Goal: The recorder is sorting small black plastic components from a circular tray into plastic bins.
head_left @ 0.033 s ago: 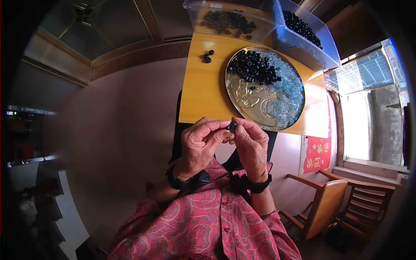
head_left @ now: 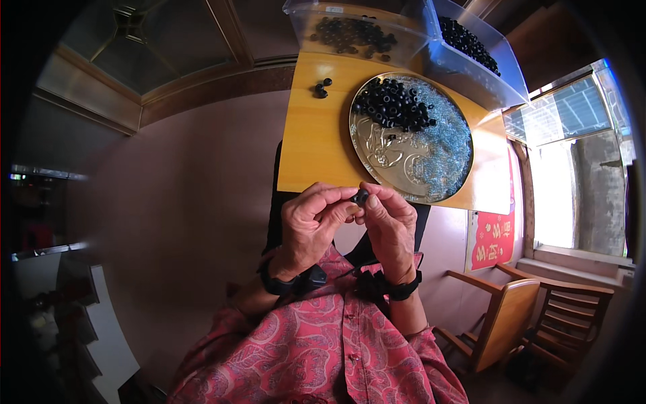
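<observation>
Just off the near edge of the table, a black bead [head_left: 362, 196] with a hole is pinched between my two hands. My left hand [head_left: 311, 225] grips it from the left with thumb and forefinger. From the right, the fingertips of my right hand [head_left: 391, 229] close on the same bead. Whether a thread passes through it, I cannot tell. Beyond my fingers lies a round metal tray [head_left: 385, 161] with an embossed pattern. It carries a heap of black beads [head_left: 397, 106] at its far left and many tiny bluish clear beads [head_left: 445, 138] along its right side.
Several loose black beads [head_left: 324, 88] sit on the wooden table [head_left: 309, 145], left of the tray. At the table's far end stand clear plastic bins [head_left: 508, 87] with more black beads [head_left: 468, 46]. A wooden chair [head_left: 572, 306] is at the lower right, below a bright window [head_left: 558, 188].
</observation>
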`<state>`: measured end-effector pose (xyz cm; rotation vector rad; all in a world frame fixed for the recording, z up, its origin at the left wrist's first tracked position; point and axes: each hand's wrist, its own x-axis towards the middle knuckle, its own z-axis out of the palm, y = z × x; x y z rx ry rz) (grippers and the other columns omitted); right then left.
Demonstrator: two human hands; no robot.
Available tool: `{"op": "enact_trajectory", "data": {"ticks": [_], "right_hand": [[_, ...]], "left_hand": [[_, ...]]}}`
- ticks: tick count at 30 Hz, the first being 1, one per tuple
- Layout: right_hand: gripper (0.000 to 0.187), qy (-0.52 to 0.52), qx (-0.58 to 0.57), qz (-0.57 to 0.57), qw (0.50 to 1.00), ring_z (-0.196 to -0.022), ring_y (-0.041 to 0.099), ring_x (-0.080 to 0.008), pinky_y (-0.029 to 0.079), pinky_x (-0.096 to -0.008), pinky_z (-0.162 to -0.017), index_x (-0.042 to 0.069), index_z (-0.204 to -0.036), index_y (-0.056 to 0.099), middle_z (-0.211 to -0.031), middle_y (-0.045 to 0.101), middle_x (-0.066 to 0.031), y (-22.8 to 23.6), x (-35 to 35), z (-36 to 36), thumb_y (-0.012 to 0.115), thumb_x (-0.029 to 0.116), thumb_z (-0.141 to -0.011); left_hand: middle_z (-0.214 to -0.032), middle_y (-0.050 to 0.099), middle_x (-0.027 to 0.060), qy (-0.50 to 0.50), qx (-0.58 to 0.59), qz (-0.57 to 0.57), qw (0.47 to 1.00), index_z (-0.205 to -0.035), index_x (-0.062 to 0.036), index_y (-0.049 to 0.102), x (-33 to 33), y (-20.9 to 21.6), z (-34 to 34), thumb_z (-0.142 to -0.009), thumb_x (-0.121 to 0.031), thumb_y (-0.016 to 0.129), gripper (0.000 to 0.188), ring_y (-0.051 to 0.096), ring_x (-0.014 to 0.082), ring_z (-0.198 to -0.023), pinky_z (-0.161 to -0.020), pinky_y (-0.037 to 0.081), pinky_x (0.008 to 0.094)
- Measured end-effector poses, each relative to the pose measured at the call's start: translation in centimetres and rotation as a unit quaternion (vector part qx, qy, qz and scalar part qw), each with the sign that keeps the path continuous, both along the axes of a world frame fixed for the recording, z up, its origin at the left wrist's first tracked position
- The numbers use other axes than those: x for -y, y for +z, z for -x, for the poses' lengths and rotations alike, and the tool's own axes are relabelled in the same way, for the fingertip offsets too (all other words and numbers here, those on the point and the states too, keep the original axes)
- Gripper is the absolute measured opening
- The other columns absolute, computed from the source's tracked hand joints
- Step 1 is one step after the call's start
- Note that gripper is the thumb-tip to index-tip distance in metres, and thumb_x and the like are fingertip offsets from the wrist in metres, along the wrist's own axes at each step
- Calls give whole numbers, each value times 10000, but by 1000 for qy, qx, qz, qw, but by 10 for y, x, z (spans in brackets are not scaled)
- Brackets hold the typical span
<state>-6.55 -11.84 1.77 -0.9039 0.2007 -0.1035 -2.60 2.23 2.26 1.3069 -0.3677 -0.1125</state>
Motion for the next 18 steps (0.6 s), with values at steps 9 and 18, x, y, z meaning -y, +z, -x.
{"op": "enact_trajectory", "data": {"ticks": [9,18], "right_hand": [[246,-6,-5,9,1000,-764,645,-152,515,-266,-693,-36,-1148,628,-906,666,-89,1,2,2,625,48,-916],[268,-21,7,22,1000,-762,636,-149,501,-259,-660,-42,-1146,631,-927,655,-83,-2,3,0,654,16,-885]], "left_hand": [[-954,627,93,13,47,-62,997,-1055,67,640,2,-3,-3,-891,55,610,167,661,156,-802,-715,583,269],[-874,654,95,51,90,-106,989,-1006,21,672,5,-8,-4,-844,41,667,164,664,147,-752,-662,548,265]]}}
